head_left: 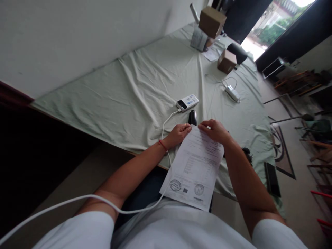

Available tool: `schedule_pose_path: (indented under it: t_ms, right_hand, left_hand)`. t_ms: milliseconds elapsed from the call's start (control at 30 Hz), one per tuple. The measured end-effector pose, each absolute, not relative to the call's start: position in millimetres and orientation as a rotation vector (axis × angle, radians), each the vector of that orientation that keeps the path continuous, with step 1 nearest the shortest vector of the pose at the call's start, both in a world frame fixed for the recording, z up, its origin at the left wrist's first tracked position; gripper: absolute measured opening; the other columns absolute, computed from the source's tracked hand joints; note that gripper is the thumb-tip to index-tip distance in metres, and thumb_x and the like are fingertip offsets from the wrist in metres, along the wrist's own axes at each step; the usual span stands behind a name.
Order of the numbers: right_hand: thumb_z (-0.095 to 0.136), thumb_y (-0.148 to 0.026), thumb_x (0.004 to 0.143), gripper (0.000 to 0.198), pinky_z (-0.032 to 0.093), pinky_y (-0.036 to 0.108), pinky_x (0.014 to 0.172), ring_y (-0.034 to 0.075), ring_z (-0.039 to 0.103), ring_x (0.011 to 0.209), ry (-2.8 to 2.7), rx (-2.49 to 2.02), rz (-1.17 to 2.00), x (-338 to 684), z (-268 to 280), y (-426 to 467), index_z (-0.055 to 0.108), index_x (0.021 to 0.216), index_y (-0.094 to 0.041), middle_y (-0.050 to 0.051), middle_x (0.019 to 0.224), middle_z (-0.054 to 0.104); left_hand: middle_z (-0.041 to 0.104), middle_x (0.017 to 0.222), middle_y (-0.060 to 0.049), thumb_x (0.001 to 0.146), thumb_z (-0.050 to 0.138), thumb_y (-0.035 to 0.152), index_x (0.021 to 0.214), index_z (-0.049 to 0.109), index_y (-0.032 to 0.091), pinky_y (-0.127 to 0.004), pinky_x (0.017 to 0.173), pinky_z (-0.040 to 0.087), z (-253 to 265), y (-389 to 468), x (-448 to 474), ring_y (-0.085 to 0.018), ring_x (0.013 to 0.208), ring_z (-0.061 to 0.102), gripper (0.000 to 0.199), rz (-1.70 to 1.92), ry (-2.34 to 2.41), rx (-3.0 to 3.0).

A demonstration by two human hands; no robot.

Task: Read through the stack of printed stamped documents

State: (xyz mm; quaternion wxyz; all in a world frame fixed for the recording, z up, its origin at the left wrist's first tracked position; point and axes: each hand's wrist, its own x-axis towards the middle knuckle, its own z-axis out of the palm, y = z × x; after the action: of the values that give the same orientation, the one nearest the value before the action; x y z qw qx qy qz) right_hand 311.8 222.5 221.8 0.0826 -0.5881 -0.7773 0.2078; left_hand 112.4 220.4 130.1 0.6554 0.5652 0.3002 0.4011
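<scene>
A printed paper sheet (197, 166) with two round stamps hangs from the table's front edge towards my lap, its stamped end nearest me. My left hand (178, 134) pinches its far left corner; a ring and a red wrist cord show on that arm. At the far right part of the same edge, my right hand (214, 130) has its thumb and fingers closed on the paper. Just beyond the sheet, between both hands, lies a slim black object (192, 117), partly hidden by the paper. A white power bank (187, 102) with a dark display sits past it, with a cable plugged in.
The white cable (90, 196) crosses my left arm and lap. A pale green cloth (145, 86) covers the table. Farther off are a white power strip (232, 93), a small carton (226, 61) and a stacked box (212, 21). A dark flat device (272, 179) lies by the right edge.
</scene>
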Motion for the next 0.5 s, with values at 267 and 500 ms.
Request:
schedule_pose_path:
  t_ms: [267,500]
  right_hand:
    - [0.056,-0.038,0.091,0.03,0.044,0.028,0.068,0.016,0.061,0.07,-2.293,-1.774,0.756,317,207,228,0.078,0.088,-0.018,0.004,0.077,0.073]
    - [0.057,-0.032,0.091,0.026,0.042,0.028,0.065,0.016,0.061,0.067,-2.383,-1.878,0.642,307,198,231,0.079,0.084,-0.02,0.005,0.075,0.072]
  left_hand:
    - [0.051,0.064,0.005,0.082,0.065,0.04,0.081,0.063,0.014,-0.021,0.051,0.033,127,224,113,-0.007,0.053,0.042,0.026,0.811,0.714,1.056]
    - [0.051,0.053,0.005,0.081,0.061,0.022,0.065,0.063,0.015,-0.021,0.045,0.029,128,230,111,-0.007,0.046,0.04,0.017,0.744,0.996,1.167]
